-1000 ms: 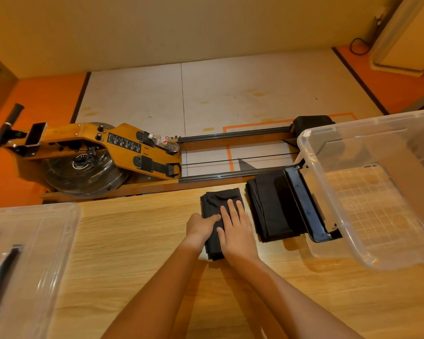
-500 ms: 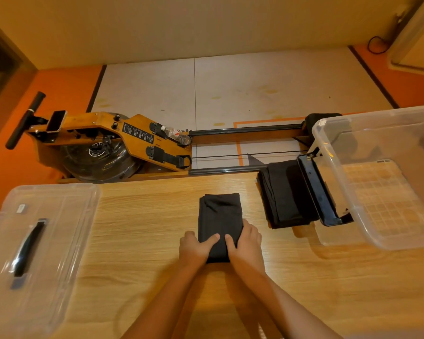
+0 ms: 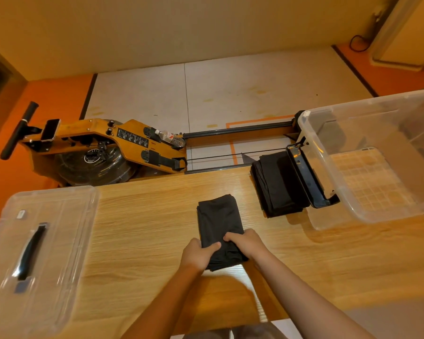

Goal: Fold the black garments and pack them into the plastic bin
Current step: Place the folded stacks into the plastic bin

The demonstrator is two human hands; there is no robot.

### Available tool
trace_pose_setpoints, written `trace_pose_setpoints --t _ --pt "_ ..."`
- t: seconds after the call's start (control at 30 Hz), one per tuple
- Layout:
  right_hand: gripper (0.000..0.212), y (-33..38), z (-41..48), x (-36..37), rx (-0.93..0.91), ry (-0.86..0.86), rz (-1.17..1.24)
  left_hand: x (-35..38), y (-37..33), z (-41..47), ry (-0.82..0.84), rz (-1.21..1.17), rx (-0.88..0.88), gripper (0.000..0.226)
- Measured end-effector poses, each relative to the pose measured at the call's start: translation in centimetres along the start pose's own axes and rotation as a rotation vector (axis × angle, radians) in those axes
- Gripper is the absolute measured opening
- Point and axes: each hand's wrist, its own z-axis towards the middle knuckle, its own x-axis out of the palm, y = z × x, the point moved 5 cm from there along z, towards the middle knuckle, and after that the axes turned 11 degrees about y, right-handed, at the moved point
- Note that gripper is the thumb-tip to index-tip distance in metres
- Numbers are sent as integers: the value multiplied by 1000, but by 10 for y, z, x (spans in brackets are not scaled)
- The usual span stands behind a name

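"Wooden table (image 3: 137,228) fills the near view, with a rowing machine (image 3: 103,148) on the floor beyond it at 11 o'clock. Where is the piece being worked?"

"Dead centre: a folded black garment (image 3: 218,216), a narrow strip lying from 12 to 6. The left hand (image 3: 197,254) and right hand (image 3: 247,242) both clasp its 6 o'clock end. The left thumb lies on top, and both hands' fingers are curled onto the cloth at the side edges."

"So another fold is coming?"

"I'd judge so: the near end goes up toward 12 to halve the strip. Lift both corners level and together, because the layers at that end look slightly fanned and could slide apart. Land it edge on edge. Then press flat with a palm, from the crease outward, before letting go."

"And where does it go after that?"

"A stack of folded black garments (image 3: 274,184) waits at 2 o'clock, its right side overlapped by the black latch (image 3: 306,177) of the plastic bin (image 3: 377,182). The bin stands at 3 o'clock with nothing in it. Fold to about the stack's footprint so everything packs flat. The lid (image 3: 47,241) lies at 9 o'clock, well apart from the bin."
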Motion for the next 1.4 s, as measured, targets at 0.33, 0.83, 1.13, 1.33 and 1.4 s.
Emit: trace_pose_setpoints --t 0.33,0.83,1.13,1.33,1.4 --pt "47 -1 -26 0 -166 -79 -190 0 -118 -9 45 1420 1048 94" --pt "41 30 -92 -55 -345 -249 -716 6 -160 -1 529 1405 755 52" --pt "39 74 -147 -99 -499 -185 -487 -55 -219 -58 666 584 685 52" --pt "30 94 -180 -149 -591 -99 -266 -49 -249 -70 678 163 606 92" --pt "28 92 -183 -174 -587 -58 -191 -30 -267 -76 694 99 610 94"
